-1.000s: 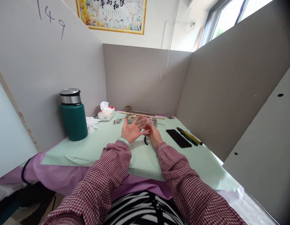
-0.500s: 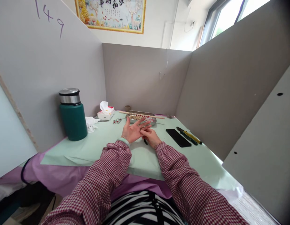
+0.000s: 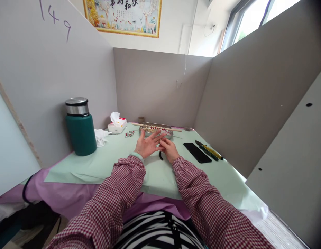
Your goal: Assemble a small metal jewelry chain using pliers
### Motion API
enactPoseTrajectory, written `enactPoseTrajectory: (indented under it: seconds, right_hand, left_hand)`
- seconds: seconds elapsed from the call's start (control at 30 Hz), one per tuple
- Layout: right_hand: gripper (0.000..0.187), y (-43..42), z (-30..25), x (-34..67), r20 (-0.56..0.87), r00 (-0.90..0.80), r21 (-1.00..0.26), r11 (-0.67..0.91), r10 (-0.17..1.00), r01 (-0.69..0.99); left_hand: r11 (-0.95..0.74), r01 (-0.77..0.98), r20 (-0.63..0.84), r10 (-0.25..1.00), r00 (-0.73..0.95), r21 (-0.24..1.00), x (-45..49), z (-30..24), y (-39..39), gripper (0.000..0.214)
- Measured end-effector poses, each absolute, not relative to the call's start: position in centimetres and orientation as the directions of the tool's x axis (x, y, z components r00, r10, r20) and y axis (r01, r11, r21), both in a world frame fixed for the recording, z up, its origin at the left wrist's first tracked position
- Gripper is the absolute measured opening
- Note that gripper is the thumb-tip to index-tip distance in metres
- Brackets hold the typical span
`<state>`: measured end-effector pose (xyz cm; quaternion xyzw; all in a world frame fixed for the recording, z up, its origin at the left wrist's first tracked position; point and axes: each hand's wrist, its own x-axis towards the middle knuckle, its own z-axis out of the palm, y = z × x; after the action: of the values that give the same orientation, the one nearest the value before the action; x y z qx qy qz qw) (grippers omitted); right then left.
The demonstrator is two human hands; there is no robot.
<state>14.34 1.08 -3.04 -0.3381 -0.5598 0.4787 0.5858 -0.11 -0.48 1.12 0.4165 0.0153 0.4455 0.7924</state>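
Observation:
My left hand (image 3: pixel 147 144) is held palm up over the green mat (image 3: pixel 119 162), its fingers spread. My right hand (image 3: pixel 170 149) sits just right of it, fingers curled, its fingertips pinching at the left hand's fingers, where a small ring seems to be. A dark handle of a small tool (image 3: pixel 161 155) shows beneath the hands. Behind them lies a metal tray of beads (image 3: pixel 156 129) with a wooden stick (image 3: pixel 176 129) across it.
A green flask (image 3: pixel 80 126) stands at the left beside crumpled tissue (image 3: pixel 101 136) and a tissue pack (image 3: pixel 117 126). Small rings (image 3: pixel 129 134) lie near the tray. A black phone (image 3: pixel 197 152) and pliers (image 3: pixel 209 150) lie to the right. Grey partition walls surround the desk.
My right hand drew in against the left hand's fingers and shifted slightly between frames. The left hand stays palm up in about the same place.

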Motion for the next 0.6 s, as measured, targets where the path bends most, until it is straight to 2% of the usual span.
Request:
enactPoseTrajectory:
  seconds: [0.1,0.2,0.33,0.47,0.6]
  right_hand:
    - [0.021,1.2,-3.0,14.6,0.338,-0.04,-0.93,0.327,0.94,-0.169]
    - [0.025,1.5,-3.0,14.8,0.354,0.029,-0.925,0.354,0.935,-0.137]
    - [0.026,1.9,-3.4,15.0,0.395,0.092,-0.915,0.401,0.914,-0.048]
    - [0.024,2.1,-3.8,14.7,0.476,0.072,-0.879,0.472,0.877,0.061]
    - [0.022,2.0,-4.1,14.3,0.544,0.02,-0.832,0.536,0.839,0.143]
  left_hand:
    - [0.24,-0.686,0.338,0.73,0.593,0.687,-0.1,1.2,-0.4,0.075]
    - [0.185,-0.646,0.264,0.803,0.534,0.741,-0.1,1.0,0.0,0.07]
    - [0.128,-0.562,0.14,0.901,0.41,0.817,-0.3,0.0,1.4,0.052]
    - [0.087,-0.466,0.07,0.948,0.31,0.881,-0.3,-1.2,2.4,0.026]
    - [0.035,-0.361,0.074,0.955,0.286,0.932,0.2,-1.6,2.3,0.019]
